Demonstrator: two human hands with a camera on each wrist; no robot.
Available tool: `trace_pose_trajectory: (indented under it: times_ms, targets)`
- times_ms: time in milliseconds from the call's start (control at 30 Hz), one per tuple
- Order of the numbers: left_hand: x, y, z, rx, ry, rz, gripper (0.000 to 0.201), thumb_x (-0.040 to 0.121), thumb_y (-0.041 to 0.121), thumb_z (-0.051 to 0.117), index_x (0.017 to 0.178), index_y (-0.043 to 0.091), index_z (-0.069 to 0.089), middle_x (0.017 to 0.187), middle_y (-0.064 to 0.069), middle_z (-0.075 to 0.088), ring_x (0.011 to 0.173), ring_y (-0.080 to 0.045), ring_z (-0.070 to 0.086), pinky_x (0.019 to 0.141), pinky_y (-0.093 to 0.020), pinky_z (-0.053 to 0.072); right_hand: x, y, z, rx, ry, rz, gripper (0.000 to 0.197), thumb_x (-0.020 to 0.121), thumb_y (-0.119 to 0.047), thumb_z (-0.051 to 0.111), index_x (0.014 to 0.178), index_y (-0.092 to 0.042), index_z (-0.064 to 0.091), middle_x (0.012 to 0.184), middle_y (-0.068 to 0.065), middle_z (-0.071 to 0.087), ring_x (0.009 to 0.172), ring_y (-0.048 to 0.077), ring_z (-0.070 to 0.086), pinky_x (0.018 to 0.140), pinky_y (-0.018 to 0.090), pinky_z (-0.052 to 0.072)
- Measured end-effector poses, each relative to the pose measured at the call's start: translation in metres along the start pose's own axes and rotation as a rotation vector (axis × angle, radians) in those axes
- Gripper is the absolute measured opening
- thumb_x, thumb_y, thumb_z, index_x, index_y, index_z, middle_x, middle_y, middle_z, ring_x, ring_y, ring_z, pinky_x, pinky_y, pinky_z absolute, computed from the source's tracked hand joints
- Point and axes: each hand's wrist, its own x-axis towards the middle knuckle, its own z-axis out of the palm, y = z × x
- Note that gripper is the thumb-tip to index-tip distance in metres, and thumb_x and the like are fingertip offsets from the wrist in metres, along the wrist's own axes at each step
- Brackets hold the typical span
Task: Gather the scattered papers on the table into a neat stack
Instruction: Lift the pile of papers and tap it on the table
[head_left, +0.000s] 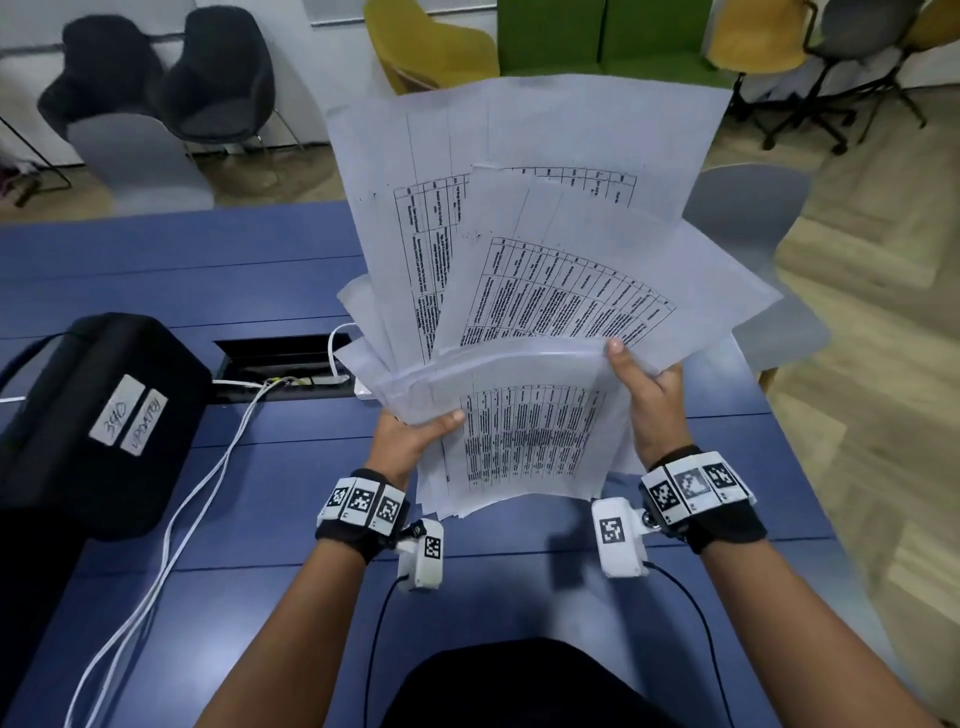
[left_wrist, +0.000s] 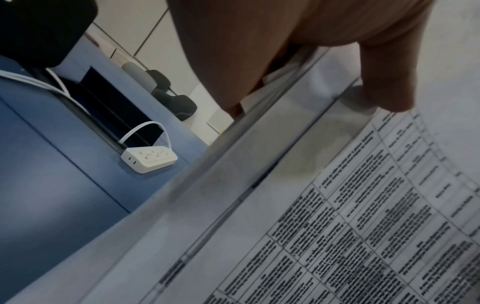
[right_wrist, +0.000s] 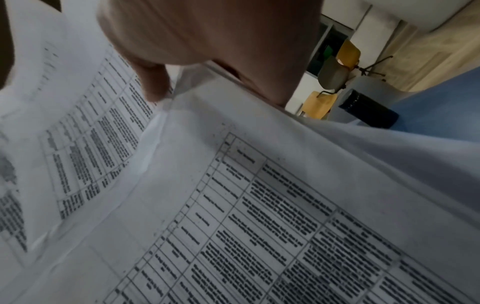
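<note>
White papers (head_left: 524, 249) with printed tables, text too blurred to read, are fanned above the blue table (head_left: 260, 499); left hand (head_left: 410, 436) and right hand (head_left: 652, 405) pinch them. The black case (head_left: 88, 426) label reads "390".

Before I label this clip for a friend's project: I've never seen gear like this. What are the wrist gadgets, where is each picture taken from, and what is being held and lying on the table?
There is no machine here: a person works with bare hands. The patterned bands carry small cameras, one on each wrist.

The wide picture comes from a camera on the head, looking down. The other two look along each hand from the wrist.

The left hand and right hand both grip a fanned, uneven bundle of printed papers, lifted above the blue table. The thumbs lie on the front sheets; the wrist views show them pressed to the paper.

On the table lie a black case with handwritten labels, white cables, and a white power strip beside a cable slot. Chairs stand behind.
</note>
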Motion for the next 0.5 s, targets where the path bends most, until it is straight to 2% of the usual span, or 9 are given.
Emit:
trace_pose_trajectory:
  times_ms: [67, 100, 167, 200, 267, 300, 367, 467, 500]
  targets:
    - [0.0007, 0.0006, 0.0010, 0.016, -0.006, 0.005, 0.044, 0.068, -0.007, 0.075, 0.102, 0.017, 0.062, 0.093, 0.007, 0.076, 0.092, -0.008, 0.071, 0.082, -0.022, 0.055, 0.0015, -0.0027, 0.0025, -0.060, 0.005, -0.018, 0.065, 0.056, -0.066, 0.080, 0.087, -0.018, 0.049, 0.092, 0.000, 0.057, 0.090, 0.011, 0.061, 0.105, 0.040, 0.045]
    - [0.0015, 0.0008, 0.0011, 0.017, -0.010, 0.014, 0.043, 0.071, -0.013, 0.071, 0.103, 0.016, 0.062, 0.092, 0.007, 0.076, 0.091, -0.008, 0.071, 0.081, -0.022, 0.055, 0.0020, -0.0050, 0.0046, -0.067, 0.016, -0.051, 0.063, 0.057, -0.062, 0.082, 0.091, -0.016, 0.055, 0.095, 0.000, 0.063, 0.093, 0.013, 0.065, 0.102, 0.036, 0.048]
    - [0.0030, 0.0005, 0.0004, 0.015, -0.011, 0.026, 0.044, 0.073, -0.017, 0.068, 0.104, 0.013, 0.062, 0.092, 0.006, 0.076, 0.090, -0.008, 0.071, 0.078, -0.020, 0.055, 0.0029, -0.0079, 0.0076, -0.022, 0.034, -0.100, 0.048, 0.067, -0.039, 0.086, 0.102, -0.014, 0.064, 0.102, -0.005, 0.072, 0.101, 0.010, 0.068, 0.094, 0.027, 0.052]
    - [0.0035, 0.0009, 0.0002, 0.015, -0.013, 0.032, 0.044, 0.073, -0.018, 0.067, 0.104, 0.014, 0.062, 0.092, 0.006, 0.076, 0.090, -0.008, 0.071, 0.078, -0.020, 0.056, 0.0035, -0.0084, 0.0089, -0.003, 0.035, -0.112, 0.039, 0.072, -0.028, 0.084, 0.102, -0.013, 0.065, 0.098, -0.006, 0.073, 0.097, 0.008, 0.069, 0.090, 0.026, 0.053]
    - [0.0038, 0.0012, -0.0006, 0.012, -0.020, 0.049, 0.046, 0.073, -0.020, 0.066, 0.103, 0.014, 0.061, 0.091, 0.006, 0.076, 0.090, -0.008, 0.071, 0.079, -0.022, 0.056, 0.0024, -0.0087, 0.0091, -0.005, 0.041, -0.113, 0.027, 0.076, -0.019, 0.080, 0.094, -0.010, 0.061, 0.085, -0.010, 0.068, 0.081, 0.006, 0.065, 0.080, 0.025, 0.052]
    - [0.0033, 0.0016, -0.0008, 0.008, -0.022, 0.056, 0.047, 0.072, -0.020, 0.067, 0.103, 0.014, 0.061, 0.091, 0.007, 0.076, 0.090, -0.008, 0.071, 0.079, -0.022, 0.056, 0.0026, -0.0063, 0.0079, 0.000, 0.056, -0.107, 0.035, 0.073, -0.021, 0.080, 0.095, -0.005, 0.058, 0.085, -0.006, 0.062, 0.078, 0.007, 0.060, 0.076, 0.027, 0.050]
    - [0.0023, 0.0017, -0.0007, -0.014, -0.031, 0.071, 0.046, 0.067, -0.010, 0.074, 0.105, 0.014, 0.061, 0.094, 0.005, 0.076, 0.093, -0.010, 0.070, 0.081, -0.023, 0.056, 0.0051, -0.0013, 0.0060, 0.039, 0.073, -0.091, 0.060, 0.063, -0.031, 0.077, 0.104, 0.006, 0.053, 0.089, -0.002, 0.054, 0.079, 0.009, 0.054, 0.074, 0.028, 0.047]
    - [0.0005, 0.0035, -0.0004, -0.066, -0.043, 0.084, 0.064, 0.053, 0.028, 0.090, 0.109, 0.015, 0.062, 0.103, 0.002, 0.074, 0.101, -0.014, 0.068, 0.084, -0.024, 0.055, 0.0022, -0.0055, 0.0094, 0.035, 0.056, -0.060, 0.071, 0.060, -0.045, 0.084, 0.106, 0.002, 0.057, 0.096, -0.001, 0.062, 0.088, 0.012, 0.062, 0.083, 0.030, 0.051]
    - [-0.0010, 0.0054, 0.0011, -0.089, -0.034, 0.085, 0.071, 0.050, 0.036, 0.091, 0.112, 0.015, 0.062, 0.104, 0.003, 0.074, 0.102, -0.013, 0.068, 0.083, -0.022, 0.054, 0.0018, -0.0053, 0.0091, 0.002, 0.013, -0.056, 0.064, 0.062, -0.047, 0.085, 0.104, -0.005, 0.062, 0.097, -0.004, 0.068, 0.089, 0.010, 0.066, 0.084, 0.029, 0.052]
